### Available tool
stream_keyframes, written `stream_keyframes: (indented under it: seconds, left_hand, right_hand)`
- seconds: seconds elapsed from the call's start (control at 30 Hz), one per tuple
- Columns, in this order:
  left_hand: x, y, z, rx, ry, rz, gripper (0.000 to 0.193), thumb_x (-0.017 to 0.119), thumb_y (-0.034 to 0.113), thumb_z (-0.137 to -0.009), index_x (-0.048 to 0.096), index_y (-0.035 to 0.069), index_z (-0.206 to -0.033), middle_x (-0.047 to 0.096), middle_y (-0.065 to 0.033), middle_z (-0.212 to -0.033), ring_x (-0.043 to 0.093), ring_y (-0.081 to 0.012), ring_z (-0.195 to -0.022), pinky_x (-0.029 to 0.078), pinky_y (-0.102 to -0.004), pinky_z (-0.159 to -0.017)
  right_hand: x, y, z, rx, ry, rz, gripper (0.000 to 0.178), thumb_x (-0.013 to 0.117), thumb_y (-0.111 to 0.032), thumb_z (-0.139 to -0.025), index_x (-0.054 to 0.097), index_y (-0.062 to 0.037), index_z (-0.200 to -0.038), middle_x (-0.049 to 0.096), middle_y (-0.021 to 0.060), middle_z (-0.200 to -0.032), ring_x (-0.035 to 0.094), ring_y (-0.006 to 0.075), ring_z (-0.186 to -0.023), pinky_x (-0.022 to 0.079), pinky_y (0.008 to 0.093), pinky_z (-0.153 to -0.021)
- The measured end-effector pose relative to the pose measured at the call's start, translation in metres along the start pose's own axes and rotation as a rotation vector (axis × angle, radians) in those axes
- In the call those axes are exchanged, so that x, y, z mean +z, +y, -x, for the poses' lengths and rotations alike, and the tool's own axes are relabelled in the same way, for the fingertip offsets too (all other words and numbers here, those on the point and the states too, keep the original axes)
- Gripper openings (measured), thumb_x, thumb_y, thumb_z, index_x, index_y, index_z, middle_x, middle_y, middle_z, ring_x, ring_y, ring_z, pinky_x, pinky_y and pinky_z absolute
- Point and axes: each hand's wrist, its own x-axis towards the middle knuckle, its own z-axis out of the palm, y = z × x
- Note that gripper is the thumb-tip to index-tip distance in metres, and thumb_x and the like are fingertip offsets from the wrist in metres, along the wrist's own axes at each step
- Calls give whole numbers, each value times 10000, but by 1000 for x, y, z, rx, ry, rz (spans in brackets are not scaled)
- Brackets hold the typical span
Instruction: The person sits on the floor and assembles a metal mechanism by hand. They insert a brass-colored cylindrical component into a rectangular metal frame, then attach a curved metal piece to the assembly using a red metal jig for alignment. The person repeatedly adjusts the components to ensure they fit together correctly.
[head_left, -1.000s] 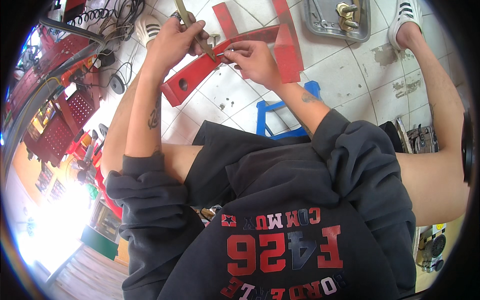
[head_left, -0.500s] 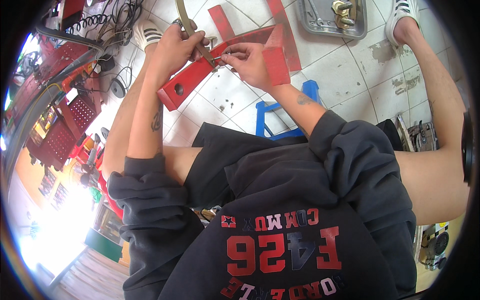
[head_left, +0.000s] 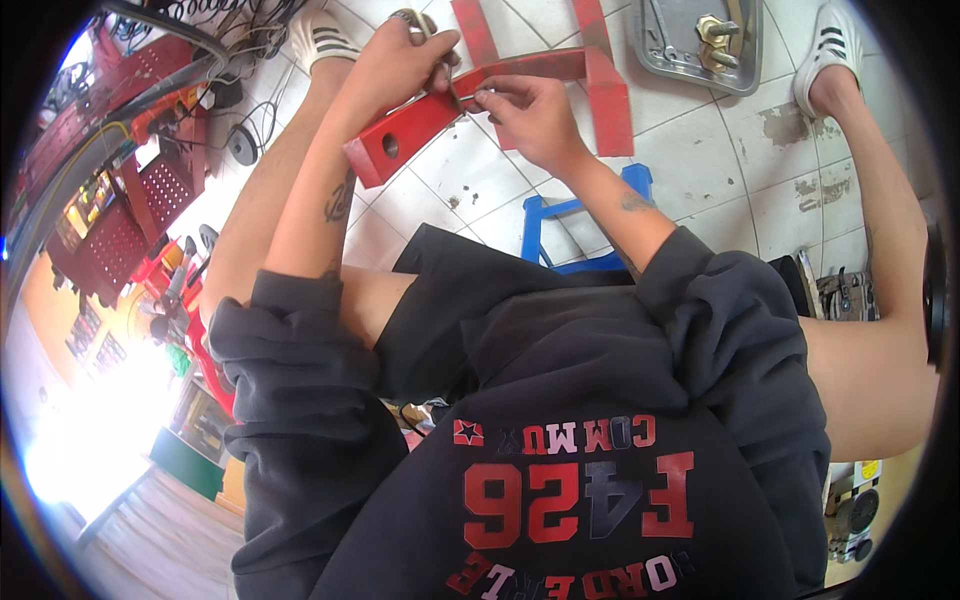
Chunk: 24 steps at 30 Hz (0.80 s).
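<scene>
A red steel frame (head_left: 418, 122) with a round hole near its near-left end lies between my feet. My left hand (head_left: 408, 62) is closed around a narrow brass-coloured flat bar (head_left: 456, 97), whose lower end meets the top of the red beam. Much of the bar is hidden behind that hand's fingers. From the other side my right hand (head_left: 535, 115) pinches a small, thin metal piece against the bar's lower end. Its exact kind is too small to tell.
At the far right stands a metal tray (head_left: 745, 85) with large brass-coloured bolts and nuts (head_left: 717, 45) and a wrench (head_left: 662, 38). A blue stool (head_left: 535, 225) is near my lap. Cables (head_left: 225, 75) and red perforated panels (head_left: 150, 190) lie at left.
The hands, red frame and tray all appear shifted rightward and slightly up in the picture. The flat bar shows less of its length. Both hands keep their grips.
</scene>
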Motion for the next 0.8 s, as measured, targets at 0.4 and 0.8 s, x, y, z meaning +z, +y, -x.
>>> stream_keyframes:
  seconds: [0.4, 0.8]
  left_hand:
    - [4, -40, -25, -13, -138, 308, 248, 584, 228, -984, 591, 12, -863, 586, -28, -659, 517, -94, -543, 407, -236, -527]
    - [5, -32, -20, -7, -55, 271, 231, 538, 187, -976, 571, 8, -834, 596, -38, -725, 507, -96, -530, 400, -257, -503]
  right_hand:
    - [0, -12, 0, 123, 5, -60, 253, 621, -114, -967, 660, 86, -1117, 724, 121, -991, 706, 155, -921, 588, 274, -824]
    - [-10, -5, -3, -109, -74, 90, 225, 641, -76, -943, 673, 90, -1090, 731, 142, -962, 713, 177, -926, 583, 277, -819]
